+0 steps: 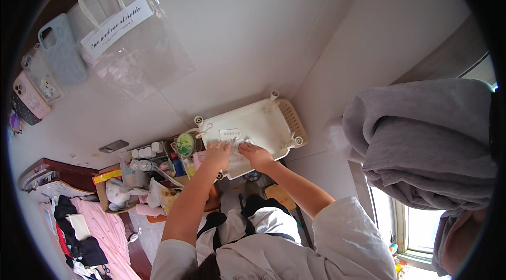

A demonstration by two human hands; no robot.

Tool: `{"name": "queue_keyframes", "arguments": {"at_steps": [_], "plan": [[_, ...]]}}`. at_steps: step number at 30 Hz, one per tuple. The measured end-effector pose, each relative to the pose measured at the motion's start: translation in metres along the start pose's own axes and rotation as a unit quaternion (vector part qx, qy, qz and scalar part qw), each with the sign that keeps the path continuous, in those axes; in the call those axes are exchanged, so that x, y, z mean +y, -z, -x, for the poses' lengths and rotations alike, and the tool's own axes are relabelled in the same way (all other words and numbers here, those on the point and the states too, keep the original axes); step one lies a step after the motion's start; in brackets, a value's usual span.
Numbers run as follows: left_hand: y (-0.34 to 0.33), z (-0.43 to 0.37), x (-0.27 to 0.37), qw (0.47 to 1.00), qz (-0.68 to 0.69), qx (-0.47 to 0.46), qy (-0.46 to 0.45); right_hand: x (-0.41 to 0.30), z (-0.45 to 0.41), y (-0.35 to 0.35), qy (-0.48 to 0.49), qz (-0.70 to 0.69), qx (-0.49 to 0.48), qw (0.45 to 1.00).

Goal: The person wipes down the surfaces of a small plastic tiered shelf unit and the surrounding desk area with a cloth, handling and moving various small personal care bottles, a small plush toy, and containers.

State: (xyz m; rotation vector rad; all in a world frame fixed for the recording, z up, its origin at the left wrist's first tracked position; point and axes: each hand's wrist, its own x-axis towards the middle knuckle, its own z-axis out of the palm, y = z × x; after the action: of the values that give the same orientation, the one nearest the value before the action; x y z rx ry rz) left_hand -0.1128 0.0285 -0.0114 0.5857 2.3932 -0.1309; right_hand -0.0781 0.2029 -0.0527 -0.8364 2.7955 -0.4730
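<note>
A cream plastic shelf tier [269, 122] with round corner posts lies before me. On it is a white sheet [230, 134] with rows of small marks or bumps, too small to make out. My left hand [216, 156] is palm down at the sheet's near left part, fingers a little apart, with no held thing showing. Close by on the right, my right hand [257, 156] reaches in with its fingertips at some small white pieces [240, 141]. Whether those fingers grip a piece cannot be seen.
Left of the shelf, boxes hold white-capped bottles [147, 151], a green round tub [185, 145] and a plush toy [117, 195]. Phone cases [65, 49] and a clear bag [138, 54] hang on the wall. Grey cloth [419, 141] hangs at right by a window [425, 228].
</note>
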Motion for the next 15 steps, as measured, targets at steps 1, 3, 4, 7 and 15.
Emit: {"name": "queue_keyframes", "arguments": {"at_steps": [1, 3, 4, 7, 15], "plan": [[-0.001, 0.0, -0.001, 1.0, 0.002, 0.002, 0.003, -0.004, 0.002, 0.0, 0.006, 0.006, -0.004, 1.0], [-0.003, 0.001, -0.003, 1.0, 0.007, 0.006, 0.008, -0.007, 0.006, 0.002, 0.033, 0.025, -0.03, 0.999], [-0.005, 0.001, -0.004, 1.0, 0.008, 0.007, 0.011, -0.01, 0.01, 0.005, 0.048, 0.033, -0.044, 0.997], [-0.003, 0.0, -0.003, 1.0, 0.005, 0.001, 0.017, -0.01, 0.02, 0.009, 0.076, 0.031, -0.074, 0.994], [-0.003, -0.008, 0.0, 0.991, -0.091, -0.02, 0.094, -0.001, 0.025, 0.013, 0.015, 0.018, -0.098, 0.995]]}}
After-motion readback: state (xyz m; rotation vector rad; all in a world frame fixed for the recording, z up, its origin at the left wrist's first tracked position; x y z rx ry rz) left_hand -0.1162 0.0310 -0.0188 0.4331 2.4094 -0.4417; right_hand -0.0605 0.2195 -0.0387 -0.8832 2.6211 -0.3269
